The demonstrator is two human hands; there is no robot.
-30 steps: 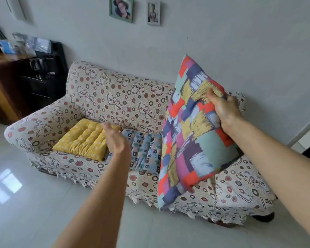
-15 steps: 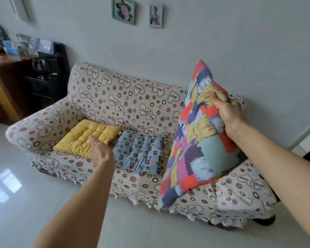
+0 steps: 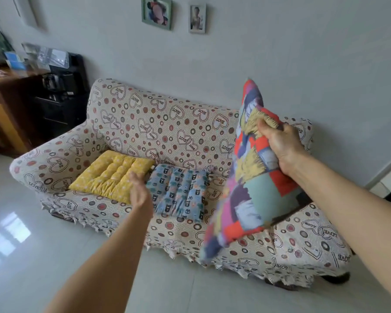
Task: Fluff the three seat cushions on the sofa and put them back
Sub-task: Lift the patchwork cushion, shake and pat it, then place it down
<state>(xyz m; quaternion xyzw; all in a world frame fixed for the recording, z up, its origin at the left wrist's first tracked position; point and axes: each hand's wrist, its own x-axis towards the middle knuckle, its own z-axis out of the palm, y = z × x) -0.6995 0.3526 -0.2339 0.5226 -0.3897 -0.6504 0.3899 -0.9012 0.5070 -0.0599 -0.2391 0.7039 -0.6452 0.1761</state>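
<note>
The right hand (image 3: 280, 145) has its grip clenched on the top edge of the patchwork cushion (image 3: 253, 188), held upright over the right seat of the sofa (image 3: 167, 123). The left hand (image 3: 140, 190) is released, palm toward it, a little nearer than a moment ago. A yellow cushion (image 3: 108, 175) and a blue cushion (image 3: 181, 195) lie flat, side by side. Beyond are a pale floor (image 3: 32, 256), a dark cabinet (image 3: 61, 91) and two pictures (image 3: 156, 12) on the wall (image 3: 303, 53).
</note>
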